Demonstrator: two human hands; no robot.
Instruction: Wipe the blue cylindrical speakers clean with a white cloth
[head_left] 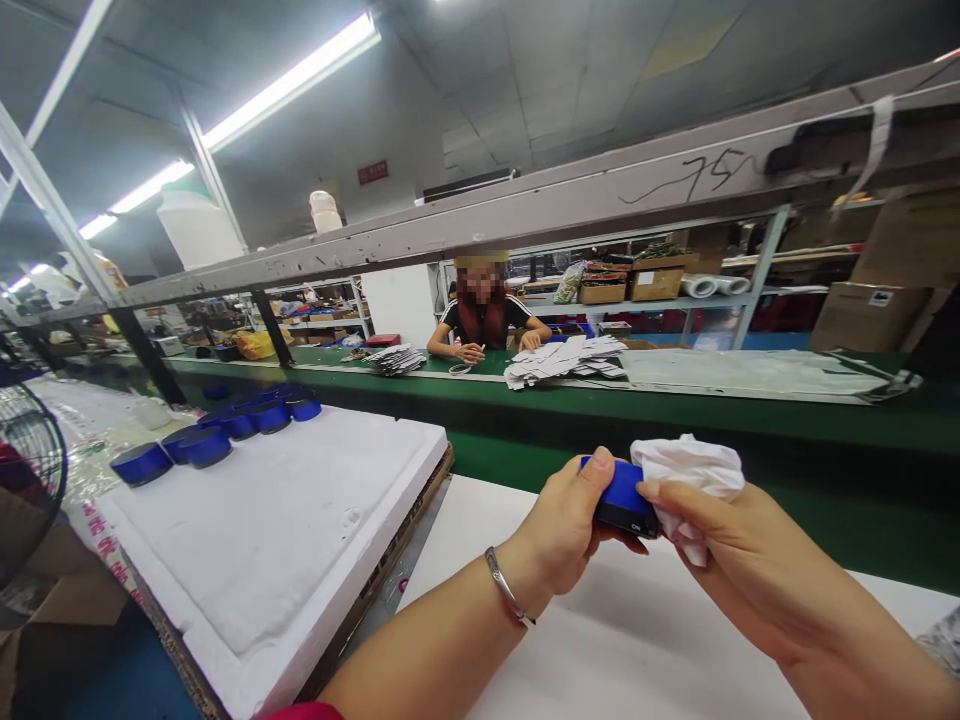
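My left hand (566, 525) grips a small blue device (624, 497) with a dark underside, thumb on top and fingers beneath. A silver bracelet sits on that wrist. My right hand (720, 540) pinches a crumpled white cloth (690, 470) against the right end of the blue device. Both hands hover above a white work surface (600, 640).
A white foam board (285, 520) lies to the left, with several blue round pieces (225, 430) along its far edge. A green conveyor belt (600, 410) runs across. Beyond it a seated person (484, 315) works beside stacks of white paper (562, 362). A fan (30, 480) stands far left.
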